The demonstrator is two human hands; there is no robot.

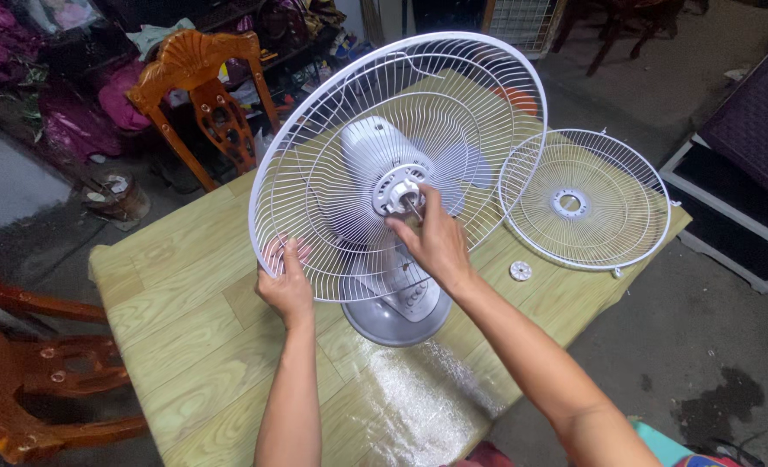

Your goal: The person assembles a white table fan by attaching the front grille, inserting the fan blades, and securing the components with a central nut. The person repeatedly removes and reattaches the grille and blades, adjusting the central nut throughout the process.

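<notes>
A grey table fan stands on a wooden table [185,303], its round base [393,324] near the front. Its white rear wire guard [332,112] faces me, with the motor hub [399,188] and bare shaft at the centre. My left hand [286,281] grips the lower left rim of that guard. My right hand [436,238] has its fingertips pinched at the hub around the shaft. A second white wire guard [585,201] lies flat on the table to the right. A small white round cap [521,271] lies beside it.
A carved wooden chair [202,95] stands behind the table, and another wooden chair [21,372] is at the left. Clutter and pink bags fill the back left. A dark framed panel [739,173] lies on the concrete floor at the right.
</notes>
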